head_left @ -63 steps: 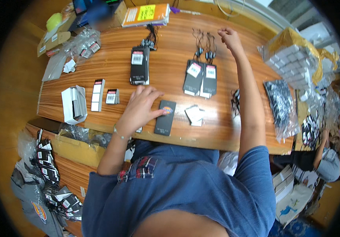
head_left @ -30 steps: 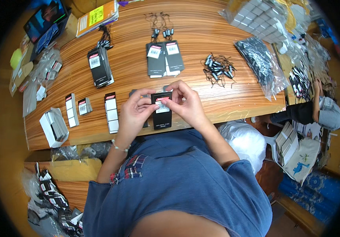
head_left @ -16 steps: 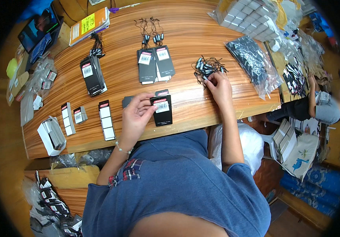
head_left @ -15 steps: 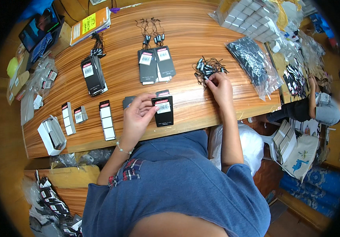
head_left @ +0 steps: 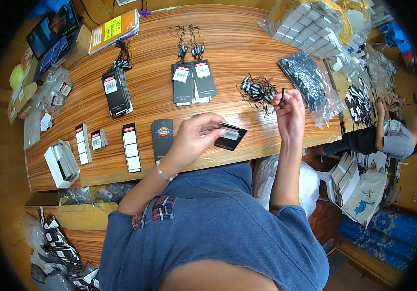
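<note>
A black hang tag [head_left: 229, 137] with a white barcode sticker is pinched in my left hand [head_left: 200, 134], tilted above the table's front edge. My right hand [head_left: 290, 104], raised beside the pile of black string loops [head_left: 254, 89], pinches the small dark toggle of one string loop [head_left: 283, 92]. Under and behind my left wrist lies a dark tag stack with a round logo [head_left: 163, 133]; another dark tag [head_left: 197, 116] is mostly hidden by that hand. Farther back, two overlapping tag stacks [head_left: 183, 87] have strings attached, their toggles lying at the far end.
At left are a strung tag stack [head_left: 115, 92], sticker strips [head_left: 131, 149] and a white box of cards [head_left: 62, 165]. A clear bag of dark items [head_left: 307, 80] and a bag of white boxes [head_left: 305, 24] stand right. Another person [head_left: 395, 136] works at far right.
My right hand has lifted from the string pile with one loop and moved right. My left hand has carried the tag rightward and tilted it, uncovering the logo stack.
</note>
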`<state>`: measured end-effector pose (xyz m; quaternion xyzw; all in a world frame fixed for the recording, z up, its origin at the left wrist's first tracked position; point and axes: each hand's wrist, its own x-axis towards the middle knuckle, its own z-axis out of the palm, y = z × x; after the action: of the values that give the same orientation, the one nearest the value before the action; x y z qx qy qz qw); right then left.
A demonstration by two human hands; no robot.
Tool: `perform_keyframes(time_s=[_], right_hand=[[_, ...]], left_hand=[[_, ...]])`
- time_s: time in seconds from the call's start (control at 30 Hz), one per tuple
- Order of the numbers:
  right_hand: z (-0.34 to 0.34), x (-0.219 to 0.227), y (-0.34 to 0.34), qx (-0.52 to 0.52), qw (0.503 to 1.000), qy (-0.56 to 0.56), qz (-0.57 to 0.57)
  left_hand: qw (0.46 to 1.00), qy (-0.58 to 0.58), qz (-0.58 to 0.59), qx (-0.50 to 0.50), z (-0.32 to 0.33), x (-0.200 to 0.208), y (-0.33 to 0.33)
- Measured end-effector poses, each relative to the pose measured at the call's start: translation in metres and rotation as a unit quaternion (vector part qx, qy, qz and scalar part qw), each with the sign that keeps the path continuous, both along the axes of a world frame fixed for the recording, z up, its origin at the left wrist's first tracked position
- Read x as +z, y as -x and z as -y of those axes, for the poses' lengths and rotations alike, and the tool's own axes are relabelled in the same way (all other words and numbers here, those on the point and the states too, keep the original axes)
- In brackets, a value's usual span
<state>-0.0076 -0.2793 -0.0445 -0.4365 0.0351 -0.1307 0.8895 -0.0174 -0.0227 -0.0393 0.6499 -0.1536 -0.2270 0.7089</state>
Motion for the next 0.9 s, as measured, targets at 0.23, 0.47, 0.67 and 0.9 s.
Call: perform_keyframes(time_s=[0.23,0.47,0.67,0.9], right_hand=[[-0.066,0.019,0.032,0.074,0.996,0.033,-0.029],[-0.062,0.018,0.028,0.072,0.997,0.018,-0.003],[-0.040,0.021,0.013,0.024,0.995,-0.090,0.032],[-0.016,0.053,0.012,-0.053,0.982,-0.144,0.113]], left_hand=[[0.992,0.120,0.028,-0.040,0.031,-0.005,-0.005],[0.995,0.038,0.023,-0.094,0.024,-0.006,-0.003],[0.990,0.001,0.025,-0.141,0.023,-0.009,0.008],[0.998,0.006,0.043,-0.039,0.015,-0.007,-0.002]])
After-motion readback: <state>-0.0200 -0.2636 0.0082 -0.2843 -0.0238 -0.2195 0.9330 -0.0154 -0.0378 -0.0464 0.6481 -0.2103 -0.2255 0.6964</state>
